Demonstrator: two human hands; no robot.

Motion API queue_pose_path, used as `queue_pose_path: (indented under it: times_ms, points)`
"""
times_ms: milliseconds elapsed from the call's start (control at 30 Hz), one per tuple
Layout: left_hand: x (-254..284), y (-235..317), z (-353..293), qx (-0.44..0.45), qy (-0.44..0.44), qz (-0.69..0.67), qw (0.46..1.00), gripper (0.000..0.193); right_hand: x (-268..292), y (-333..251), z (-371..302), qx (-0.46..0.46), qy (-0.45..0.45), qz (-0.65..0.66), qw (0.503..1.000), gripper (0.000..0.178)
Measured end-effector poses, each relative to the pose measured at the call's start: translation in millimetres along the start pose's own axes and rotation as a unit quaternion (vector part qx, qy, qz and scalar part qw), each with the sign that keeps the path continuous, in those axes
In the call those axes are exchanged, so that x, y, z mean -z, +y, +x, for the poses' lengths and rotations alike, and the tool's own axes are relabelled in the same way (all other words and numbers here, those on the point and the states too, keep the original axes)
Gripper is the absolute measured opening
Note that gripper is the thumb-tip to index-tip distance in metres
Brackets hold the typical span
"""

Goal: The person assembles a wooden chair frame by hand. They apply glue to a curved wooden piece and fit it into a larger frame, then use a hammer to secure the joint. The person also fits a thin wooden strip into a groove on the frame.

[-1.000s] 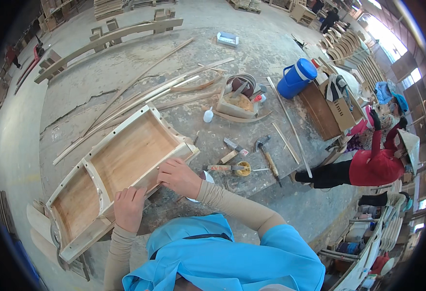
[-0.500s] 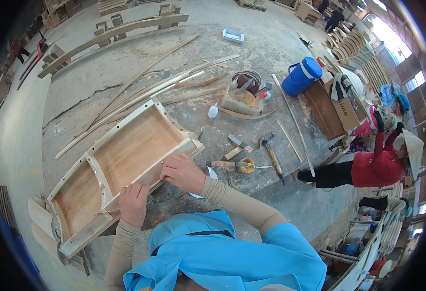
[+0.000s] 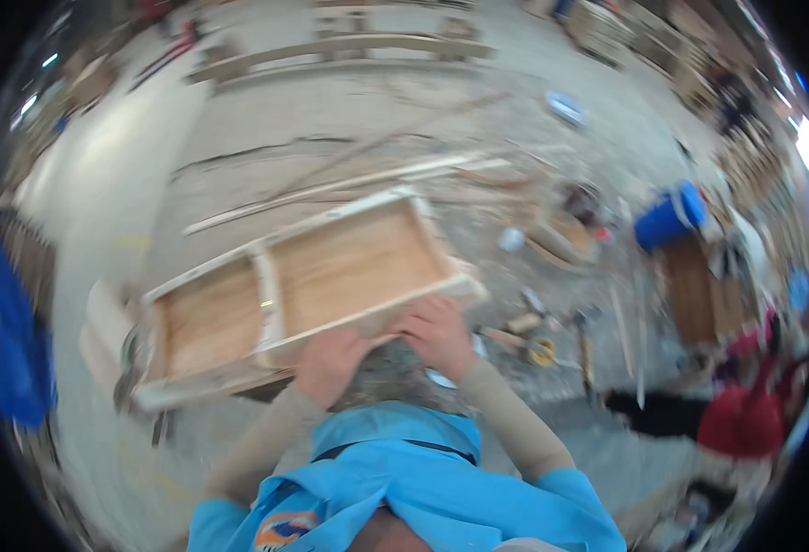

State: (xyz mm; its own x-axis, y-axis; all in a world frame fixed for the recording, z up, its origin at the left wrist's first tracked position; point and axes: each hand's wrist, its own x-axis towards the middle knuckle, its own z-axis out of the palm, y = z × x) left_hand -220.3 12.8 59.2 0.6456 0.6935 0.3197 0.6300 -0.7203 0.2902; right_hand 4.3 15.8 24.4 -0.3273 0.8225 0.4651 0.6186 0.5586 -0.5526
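Note:
A long wooden frame (image 3: 271,345) with a crosspiece and pale wood panels (image 3: 358,258) set in it lies slanted before me on the worktop. My left hand (image 3: 329,363) is closed at its near rail, left of the rail's right end. Close beside it, my right hand (image 3: 434,331) grips the same rail near the right corner, fingers bent. A narrow brownish bit shows between the hands, too blurred to name. Right of my right hand lie a round tub of yellowish paste (image 3: 542,351) and a hammer (image 3: 585,350).
Long wood strips (image 3: 331,193) lie beyond the frame. A white bottle (image 3: 511,240) and a wooden box (image 3: 556,244) stand to the right, with a blue jug (image 3: 671,216) farther over. A person in red (image 3: 740,419) is at the right. A curved-edged bench (image 3: 349,46) stands at the back.
The whole view has turned and shifted, so the frame appears farther right and less tilted. My left hand has moved right along the near rail, closer to my right hand.

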Motion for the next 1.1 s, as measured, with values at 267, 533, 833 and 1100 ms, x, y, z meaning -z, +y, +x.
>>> queue_pose_path:
  times_ms: [267, 533, 833, 1100]
  points:
    - [14, -14, -28, 0.028, 0.012, 0.025, 0.999, 0.019, 9, -10, 5, -0.012, -0.017, -0.026, 0.999, 0.013]
    - [5, -18, -31, 0.013, 0.035, 0.035, 0.999, 0.020, 12, -14, 8, -0.017, -0.026, -0.015, 0.999, 0.014]
    - [3, -25, -27, 0.002, 0.054, -0.026, 0.998, 0.012, 32, -17, -8, -0.041, 0.047, -0.082, 0.995, 0.033]
    - [31, -14, -15, 0.085, 0.007, -0.091, 0.992, 0.038, 50, -3, -52, -0.269, 0.167, 0.037, 0.948, 0.010]
